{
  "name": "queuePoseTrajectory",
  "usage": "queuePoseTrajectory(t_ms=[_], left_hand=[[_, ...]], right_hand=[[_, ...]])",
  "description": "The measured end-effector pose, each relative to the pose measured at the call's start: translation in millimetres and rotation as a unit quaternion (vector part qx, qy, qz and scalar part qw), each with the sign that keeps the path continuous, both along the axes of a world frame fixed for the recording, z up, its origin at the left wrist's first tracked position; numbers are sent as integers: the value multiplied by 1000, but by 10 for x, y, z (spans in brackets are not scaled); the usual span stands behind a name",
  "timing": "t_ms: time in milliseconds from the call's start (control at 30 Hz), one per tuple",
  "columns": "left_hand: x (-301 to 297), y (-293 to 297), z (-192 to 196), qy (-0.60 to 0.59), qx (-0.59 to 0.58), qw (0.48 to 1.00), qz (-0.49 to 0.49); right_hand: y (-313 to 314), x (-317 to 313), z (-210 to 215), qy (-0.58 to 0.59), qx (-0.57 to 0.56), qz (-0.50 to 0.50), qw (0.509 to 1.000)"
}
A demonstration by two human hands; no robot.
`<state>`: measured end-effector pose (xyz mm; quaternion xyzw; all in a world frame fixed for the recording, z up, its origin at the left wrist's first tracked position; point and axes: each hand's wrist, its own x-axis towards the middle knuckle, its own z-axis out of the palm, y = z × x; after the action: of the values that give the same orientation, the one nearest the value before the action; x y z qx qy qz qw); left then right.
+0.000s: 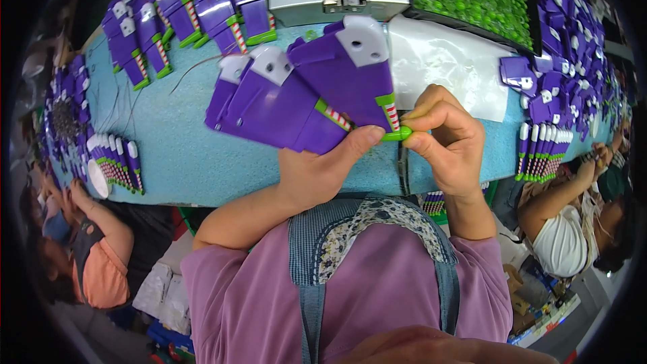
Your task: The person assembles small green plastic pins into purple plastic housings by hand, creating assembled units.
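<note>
Many green pieces (465,0) in tray (536,27), purple parts (266,111)

A long desk (172,162) with a pale blue top reaches away to both sides of the room, brightly lit, while the far edges sink into shadow. Behind it I see grey floor (601,296), pale bags (164,298) slumped at the left near a blue crate (164,338), and brown cardboard (522,307) low on the right. People sit at either side.
</note>
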<state>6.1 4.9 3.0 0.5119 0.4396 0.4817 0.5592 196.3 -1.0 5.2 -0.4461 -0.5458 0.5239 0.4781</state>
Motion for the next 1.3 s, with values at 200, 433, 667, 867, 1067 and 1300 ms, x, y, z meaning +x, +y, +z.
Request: queuePoseTrajectory(t_ms=[200,433,667,867,1067,1300], left_hand=[[-119,37,-9,22,37,996,-77],[-85,15,73,-11,21,999,33],[-162,56,85,105,116,988,6],[-307,18,22,-24,-17,999,-43],[-1141,302,185,-87,-6,989,117],[-2603,859,-225,539,55,754,371]], right_hand=[[70,-30,107,-24,23,7,999],[42,-139,110,-48,41,-8,998],[75,-201,24,30,-18,11,999],[45,-243,65,-17,-52,5,998],[93,-162,18,-73,-24,-31,997],[226,-431,5,-235,86,-6,968]])
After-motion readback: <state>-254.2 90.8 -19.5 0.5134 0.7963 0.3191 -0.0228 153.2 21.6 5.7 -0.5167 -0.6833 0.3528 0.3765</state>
